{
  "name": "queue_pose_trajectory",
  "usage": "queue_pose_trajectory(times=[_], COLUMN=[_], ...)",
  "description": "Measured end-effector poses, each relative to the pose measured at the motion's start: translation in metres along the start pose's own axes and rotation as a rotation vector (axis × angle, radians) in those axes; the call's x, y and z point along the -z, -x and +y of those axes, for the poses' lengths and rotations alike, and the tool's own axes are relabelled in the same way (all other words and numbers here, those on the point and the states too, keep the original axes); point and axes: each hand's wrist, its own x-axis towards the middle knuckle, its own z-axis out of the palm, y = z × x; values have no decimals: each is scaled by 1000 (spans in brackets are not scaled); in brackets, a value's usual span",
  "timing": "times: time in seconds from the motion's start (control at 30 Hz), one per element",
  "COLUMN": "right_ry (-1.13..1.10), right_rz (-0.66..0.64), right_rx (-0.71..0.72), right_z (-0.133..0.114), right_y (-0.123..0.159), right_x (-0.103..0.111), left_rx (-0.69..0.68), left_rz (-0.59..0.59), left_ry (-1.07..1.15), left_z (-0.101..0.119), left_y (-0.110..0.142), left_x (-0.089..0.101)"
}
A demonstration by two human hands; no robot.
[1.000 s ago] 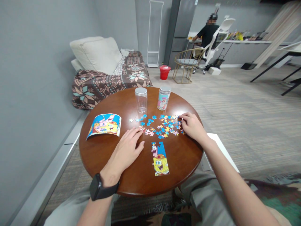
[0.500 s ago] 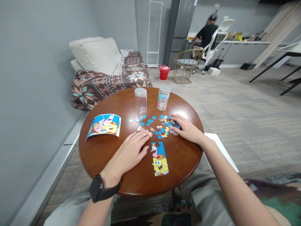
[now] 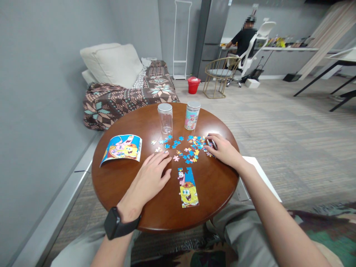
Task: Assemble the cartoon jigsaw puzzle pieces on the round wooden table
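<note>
A round brown table [image 3: 119, 181] carries several loose puzzle pieces [image 3: 185, 148] in blue, pink and yellow. A joined strip of puzzle [image 3: 188, 186] lies nearer to me. My left hand [image 3: 148, 181], with a black watch on its wrist, lies flat and open on the wood, left of the strip and just below the loose pieces. My right hand [image 3: 224, 151] rests on the right edge of the scattered pieces with curled fingers touching them; I cannot make out whether they grip one.
An empty clear jar [image 3: 165, 118] and a printed jar [image 3: 192, 115] stand behind the pieces. A picture sheet [image 3: 122, 147] lies at the table's left. A blanket-covered couch [image 3: 130, 94], a red bucket [image 3: 193, 85] and a gold chair [image 3: 219, 76] stand behind. A person sits at a far desk.
My left hand slid right toward the pieces, then drew back a little. My right hand moved left into the pile, then shifted slightly back right.
</note>
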Motion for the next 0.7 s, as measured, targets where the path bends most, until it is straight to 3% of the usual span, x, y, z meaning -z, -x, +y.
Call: queue_pose_trajectory(times=[0.33, 0.53, 0.7], right_ry=[-72, -112, -133], right_rz=[-47, -31, 15], right_rx=[70, 37, -17], right_z=[-5, -9, -13], right_y=[-1, -3, -5], right_x=[0, 3, 9], left_rx=[-132, -85, -175], left_rz=[-99, -24, -102], left_ry=[146, 52, 118], left_z=[6, 3, 8], left_y=[0, -1, 0], left_x=[5, 2, 5])
